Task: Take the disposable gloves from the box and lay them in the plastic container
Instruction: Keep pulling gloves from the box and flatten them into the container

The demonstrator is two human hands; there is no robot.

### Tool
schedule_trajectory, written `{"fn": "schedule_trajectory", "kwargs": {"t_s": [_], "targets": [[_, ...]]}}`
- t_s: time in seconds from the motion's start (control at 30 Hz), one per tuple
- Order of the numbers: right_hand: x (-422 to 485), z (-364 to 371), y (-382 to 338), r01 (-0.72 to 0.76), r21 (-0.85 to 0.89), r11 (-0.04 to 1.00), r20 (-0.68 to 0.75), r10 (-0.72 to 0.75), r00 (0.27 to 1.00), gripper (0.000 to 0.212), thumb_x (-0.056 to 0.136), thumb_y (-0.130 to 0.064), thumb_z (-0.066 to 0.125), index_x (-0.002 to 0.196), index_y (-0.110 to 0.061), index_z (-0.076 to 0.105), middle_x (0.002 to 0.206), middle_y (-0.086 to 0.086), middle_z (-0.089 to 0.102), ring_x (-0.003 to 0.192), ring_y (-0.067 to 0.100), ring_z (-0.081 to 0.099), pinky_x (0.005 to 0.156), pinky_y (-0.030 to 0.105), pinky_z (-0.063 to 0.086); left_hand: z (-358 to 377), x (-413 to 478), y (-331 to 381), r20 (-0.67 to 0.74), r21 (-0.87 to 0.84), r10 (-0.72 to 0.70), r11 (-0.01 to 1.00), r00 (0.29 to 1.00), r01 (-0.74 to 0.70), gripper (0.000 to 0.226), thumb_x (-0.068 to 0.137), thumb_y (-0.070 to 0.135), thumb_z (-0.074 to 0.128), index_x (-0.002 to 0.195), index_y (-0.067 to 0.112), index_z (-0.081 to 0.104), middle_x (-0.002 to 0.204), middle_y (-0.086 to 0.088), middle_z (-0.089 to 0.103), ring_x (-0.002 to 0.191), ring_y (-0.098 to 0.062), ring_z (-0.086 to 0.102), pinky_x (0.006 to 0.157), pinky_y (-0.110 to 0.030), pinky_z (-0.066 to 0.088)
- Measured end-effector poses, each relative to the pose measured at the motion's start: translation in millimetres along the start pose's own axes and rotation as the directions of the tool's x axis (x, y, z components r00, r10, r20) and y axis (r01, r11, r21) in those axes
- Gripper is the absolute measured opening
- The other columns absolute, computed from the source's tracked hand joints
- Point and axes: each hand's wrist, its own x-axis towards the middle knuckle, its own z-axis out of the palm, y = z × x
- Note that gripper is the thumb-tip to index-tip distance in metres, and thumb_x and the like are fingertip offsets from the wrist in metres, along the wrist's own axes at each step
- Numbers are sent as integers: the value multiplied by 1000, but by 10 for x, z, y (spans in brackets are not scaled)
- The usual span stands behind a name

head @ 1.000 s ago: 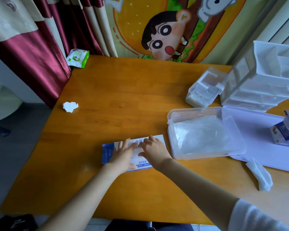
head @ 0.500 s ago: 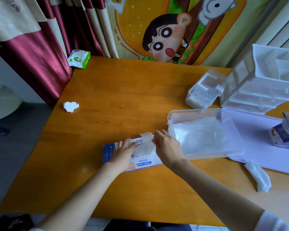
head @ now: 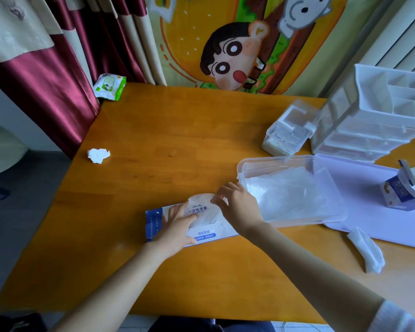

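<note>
A flat blue-and-white glove box (head: 201, 232) lies on the wooden table (head: 177, 144) in front of me. My left hand (head: 177, 228) rests flat on its left part with the fingers spread. My right hand (head: 237, 207) pinches a thin clear glove (head: 203, 208) that bulges up out of the box's opening. Just right of the box stands the clear plastic container (head: 290, 161), open, with a pile of clear gloves (head: 288, 190) inside. Its pale lid (head: 381, 212) lies flat to the right.
A crumpled tissue (head: 98, 155) lies at the table's left, a wipes pack (head: 108, 86) at the back left corner. At the back right stand a small clear box (head: 289, 130) and a white drawer organiser (head: 379, 116). A small blue carton (head: 403, 190) sits on the lid; a folded tissue (head: 367, 250) lies near it.
My right hand went from resting on the box to pinching a glove and drawing it up and rightward out of the opening. The left hand stayed on the box.
</note>
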Motion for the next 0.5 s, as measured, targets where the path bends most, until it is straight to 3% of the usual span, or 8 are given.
{"fn": "schedule_trajectory", "kwargs": {"t_s": [0.1, 0.2, 0.27, 0.4, 0.5], "targets": [[6, -58, 41, -85, 90, 992, 7, 85, 996, 18, 94, -28, 55, 88, -11, 60, 93, 1, 59, 84, 18, 50, 64, 33, 41, -31, 19, 0, 30, 73, 24, 997, 999, -26, 51, 88, 29, 66, 134, 17, 48, 155, -3, 6, 142, -22, 2, 116, -37, 14], [39, -164, 71, -164, 172, 972, -23, 170, 985, 20, 96, -24, 52, 78, -15, 48, 83, -1, 52, 75, 20, 47, 60, 30, 30, -33, 14, 8, 68, 151, 12, 988, 998, -23, 48, 90, 33, 63, 134, 18, 49, 157, -3, 1, 144, -24, -1, 117, -42, 12], [72, -274, 78, -195, 238, 952, -68, 217, 974, 20, 96, -22, 50, 78, -14, 46, 80, -1, 51, 74, 23, 49, 60, 31, 30, -21, 4, 7, 73, 190, 11, 981, 997, -25, 41, 91, 34, 61, 128, 18, 52, 158, -3, 0, 144, -25, 0, 116, -43, 14], [177, -622, 84, -150, 312, 938, -244, 232, 942, 22, 98, -22, 47, 80, -11, 41, 79, 7, 57, 72, 28, 50, 63, 40, 36, -68, -2, 63, 96, 217, -1, 976, 995, -20, 38, 92, 36, 60, 125, 19, 52, 158, -2, 0, 144, -25, 0, 115, -42, 19], [255, -831, 124, -122, 236, 964, -285, 189, 940, 23, 98, -26, 46, 82, -11, 41, 80, 10, 59, 75, 28, 50, 62, 39, 35, -145, 38, 36, 119, 200, 25, 979, 993, -48, 35, 92, 28, 61, 123, 19, 48, 155, -3, 11, 143, -23, 9, 113, -40, 23]]}}
